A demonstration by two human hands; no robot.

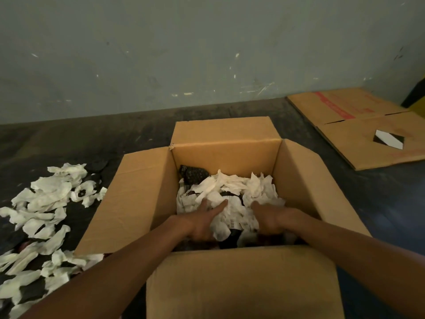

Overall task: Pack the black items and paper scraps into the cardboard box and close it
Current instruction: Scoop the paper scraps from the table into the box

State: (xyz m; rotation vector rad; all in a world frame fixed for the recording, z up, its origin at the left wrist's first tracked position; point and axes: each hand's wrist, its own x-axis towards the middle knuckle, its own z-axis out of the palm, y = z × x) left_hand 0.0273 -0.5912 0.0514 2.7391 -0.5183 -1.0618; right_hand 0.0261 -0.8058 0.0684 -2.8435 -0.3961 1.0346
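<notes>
An open cardboard box (142,199) stands on the floor with all its flaps spread outward. Inside lie white paper scraps (230,187) over black items (193,173), one dark patterned piece showing at the back left corner. Both my hands are down in the box. My left hand (204,219) lies with straight fingers on the scraps near the front left. My right hand (269,217) presses flat on the scraps at the front right. More paper scraps (46,203) mixed with black items (30,293) lie in a pile on the floor left of the box.
Flattened cardboard sheets (358,125) with red print lie on the floor at the back right. A scuffed grey-green wall (184,54) runs behind the box. Dark floor (69,139) surrounds everything.
</notes>
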